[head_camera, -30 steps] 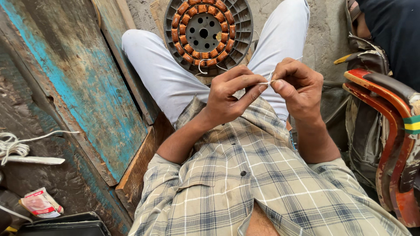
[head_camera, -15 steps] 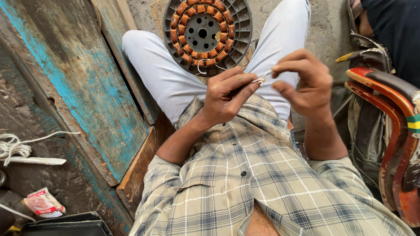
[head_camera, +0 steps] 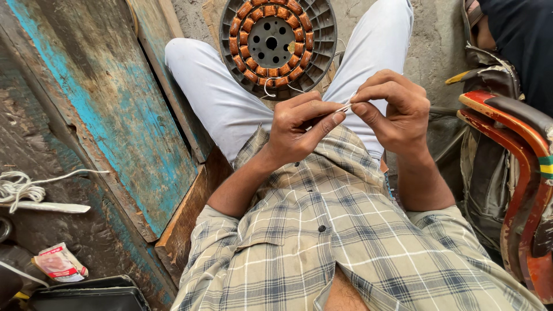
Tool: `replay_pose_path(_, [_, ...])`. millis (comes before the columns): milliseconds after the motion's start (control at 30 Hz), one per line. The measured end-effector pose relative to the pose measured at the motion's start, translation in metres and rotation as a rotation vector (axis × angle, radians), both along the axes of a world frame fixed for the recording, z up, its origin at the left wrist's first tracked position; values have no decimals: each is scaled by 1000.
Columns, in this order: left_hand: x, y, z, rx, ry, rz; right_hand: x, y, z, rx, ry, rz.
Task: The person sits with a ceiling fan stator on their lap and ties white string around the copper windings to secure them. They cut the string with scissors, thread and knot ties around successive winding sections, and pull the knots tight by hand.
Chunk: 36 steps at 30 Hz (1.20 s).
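My left hand (head_camera: 299, 129) and my right hand (head_camera: 391, 109) meet over my lap, fingertips pinched together on a thin pale wire end (head_camera: 345, 107). A round motor stator (head_camera: 276, 43) with copper windings around a grey hub lies on the ground between my knees, just beyond the hands. A bent loose wire hangs from the stator's near edge. I sit in white trousers and a checked shirt.
A worn wooden board (head_camera: 98, 109) with flaking blue paint leans at my left. A bundle of white cord (head_camera: 20, 187) and a small red and white packet (head_camera: 57, 264) lie at far left. A red curved seat frame (head_camera: 518, 173) and another person's dark clothing are at right.
My hands have drifted a little lower and to the right, staying pinched together on the wire. My right hand's fingers have curled more over the tip.
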<state>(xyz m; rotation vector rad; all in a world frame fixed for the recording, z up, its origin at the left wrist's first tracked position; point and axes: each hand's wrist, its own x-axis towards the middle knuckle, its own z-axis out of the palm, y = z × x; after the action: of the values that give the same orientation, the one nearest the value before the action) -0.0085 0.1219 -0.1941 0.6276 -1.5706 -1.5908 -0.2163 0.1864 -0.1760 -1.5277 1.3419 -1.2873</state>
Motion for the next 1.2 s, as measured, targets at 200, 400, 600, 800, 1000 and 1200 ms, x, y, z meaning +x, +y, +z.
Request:
replay_pose_path(200, [4, -3, 2, 25, -17, -47, -6, 2, -7, 51, -96, -91])
replay_pose_path(400, [7, -6, 3, 36, -24, -23, -24, 0, -9, -43, -69, -235])
replay_pose_path(600, [8, -6, -1, 24, -21, -5, -57, -4, -22, -140, -339, -297])
replay_pose_path(800, [12, -8, -4, 15, -32, 17, -89, -12, -1, -68, 443, -332])
replay_pose_path(1000, [6, -7, -5, 15, -57, 7, -23, -4, 5, -177, 518, -46])
replay_pose_path(1200, [5, -7, 1, -8, -51, 23, 10, -8, 19, -138, 474, 17])
